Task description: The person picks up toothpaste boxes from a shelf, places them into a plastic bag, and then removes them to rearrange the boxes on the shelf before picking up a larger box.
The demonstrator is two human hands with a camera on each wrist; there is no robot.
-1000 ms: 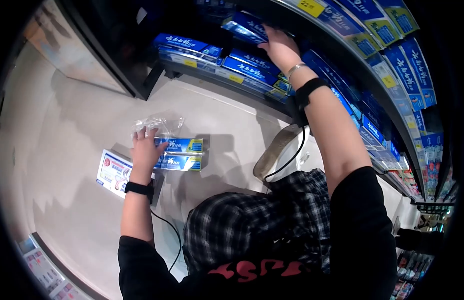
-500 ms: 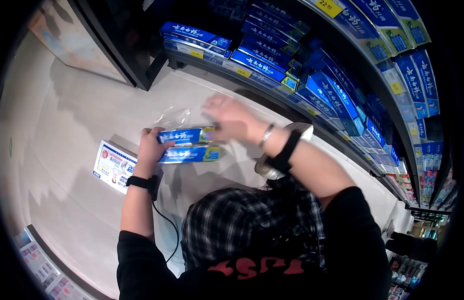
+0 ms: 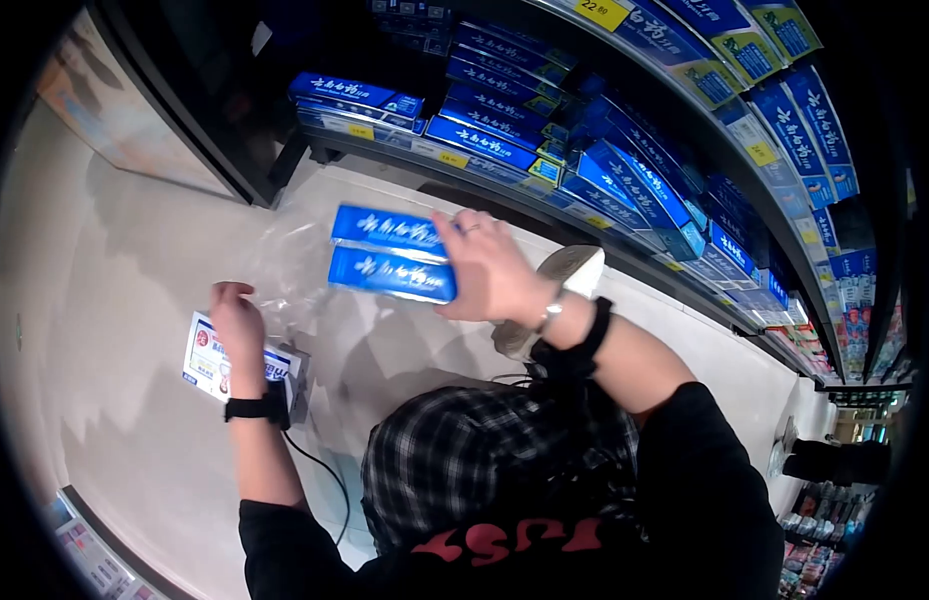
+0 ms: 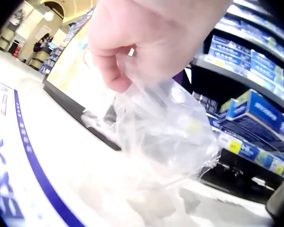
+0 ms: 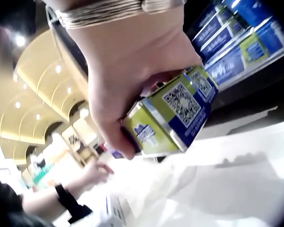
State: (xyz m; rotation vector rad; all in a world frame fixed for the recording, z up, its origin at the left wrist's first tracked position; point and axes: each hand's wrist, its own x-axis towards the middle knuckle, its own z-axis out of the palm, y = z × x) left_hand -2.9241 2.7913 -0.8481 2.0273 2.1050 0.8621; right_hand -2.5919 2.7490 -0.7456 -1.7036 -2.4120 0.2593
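Two blue toothpaste boxes (image 3: pixel 389 250), side by side, are gripped at their right ends by my right hand (image 3: pixel 489 268) above the floor. In the right wrist view the thumb and fingers clasp the green and blue box ends (image 5: pixel 180 111), which carry printed codes. A clear crumpled plastic bag (image 4: pixel 163 127) hangs from my left hand (image 4: pixel 146 42), pinched between thumb and fingers. The head view has my left hand (image 3: pixel 238 325) to the left of the boxes, with the bag (image 3: pixel 289 265) between.
Stacked blue boxes (image 3: pixel 489 145) fill the low shelf ahead and to the right, with yellow price tags along its edge. A white printed box (image 3: pixel 206 362) lies on the floor under my left hand. One shoe (image 3: pixel 569 272) is near my right wrist.
My right hand came down from the shelf and now grips the two boxes. My left hand let go of them and moved left with the bag. The boxes have been lifted toward the shelf.
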